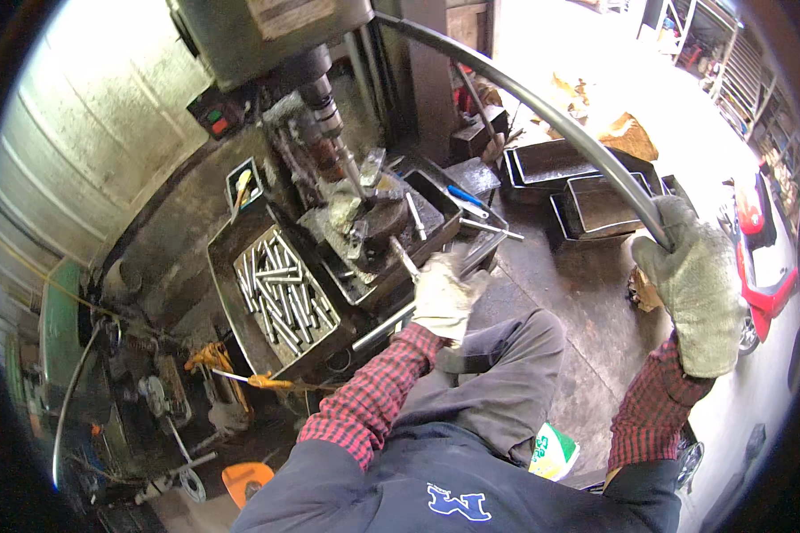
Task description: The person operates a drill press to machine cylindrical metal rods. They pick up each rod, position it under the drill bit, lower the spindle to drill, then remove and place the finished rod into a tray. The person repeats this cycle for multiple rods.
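My right hand, in a grey work glove, is closed round the end of a long metal lever that runs up to the drill press head. My left hand, in a pale glove and slightly blurred, grips a short metal rod. The rod's far end points at the fixture under the drill chuck; whether it touches is unclear. Cutting fluid or residue whitens the fixture. Another rod lies on the machine table to the right of the drill.
A metal tray full of short rods stands left of the press. A blue-handled tool and a loose rod lie at the table's right edge. Dark metal bins stand farther right. A red vehicle is at the far right.
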A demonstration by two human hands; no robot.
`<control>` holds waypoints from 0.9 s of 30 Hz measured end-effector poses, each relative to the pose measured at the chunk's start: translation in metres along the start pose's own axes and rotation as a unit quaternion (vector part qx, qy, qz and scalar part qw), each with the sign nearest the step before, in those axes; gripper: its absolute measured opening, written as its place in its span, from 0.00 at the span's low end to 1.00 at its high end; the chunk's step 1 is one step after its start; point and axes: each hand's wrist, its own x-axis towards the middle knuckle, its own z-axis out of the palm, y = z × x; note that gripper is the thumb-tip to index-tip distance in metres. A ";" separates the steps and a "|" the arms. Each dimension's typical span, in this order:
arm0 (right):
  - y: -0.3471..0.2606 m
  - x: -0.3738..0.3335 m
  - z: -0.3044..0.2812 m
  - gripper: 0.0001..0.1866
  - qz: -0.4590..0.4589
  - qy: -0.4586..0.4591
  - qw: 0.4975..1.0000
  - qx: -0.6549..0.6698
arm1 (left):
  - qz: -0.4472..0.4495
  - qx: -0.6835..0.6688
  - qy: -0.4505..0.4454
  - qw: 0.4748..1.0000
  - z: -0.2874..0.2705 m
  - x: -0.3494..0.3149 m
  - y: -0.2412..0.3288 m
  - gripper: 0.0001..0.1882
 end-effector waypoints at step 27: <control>0.003 -0.004 -0.013 0.15 -0.064 0.195 0.978 -0.044 | -0.085 0.474 -0.232 0.845 0.025 0.048 -0.072 0.21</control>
